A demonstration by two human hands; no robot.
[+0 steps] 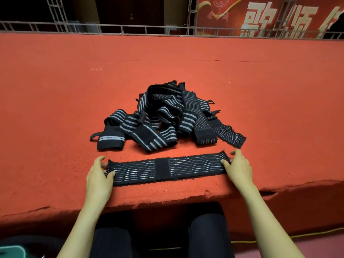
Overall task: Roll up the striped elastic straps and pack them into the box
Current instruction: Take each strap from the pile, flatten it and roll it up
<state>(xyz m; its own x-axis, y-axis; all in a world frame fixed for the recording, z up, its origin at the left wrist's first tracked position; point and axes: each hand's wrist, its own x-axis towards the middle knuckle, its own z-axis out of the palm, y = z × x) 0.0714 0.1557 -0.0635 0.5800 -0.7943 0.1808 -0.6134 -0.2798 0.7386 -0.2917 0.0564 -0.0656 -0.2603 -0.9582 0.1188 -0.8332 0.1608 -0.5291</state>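
Note:
A black elastic strap with thin grey stripes (167, 169) lies stretched flat across the near part of the red carpeted platform (55, 108). My left hand (99, 175) pinches its left end between thumb and fingers. My right hand (239, 167) pinches its right end the same way. Just behind the strap sits a tangled pile of several black straps with grey stripes (163, 116). No box shows in view.
The platform's frayed front edge (167, 200) runs just below the strap, with my dark-trousered knees (158, 235) under it. A metal railing (167, 30) and a red banner (270, 15) stand at the back. A yellow cord (297, 236) lies on the floor at the right.

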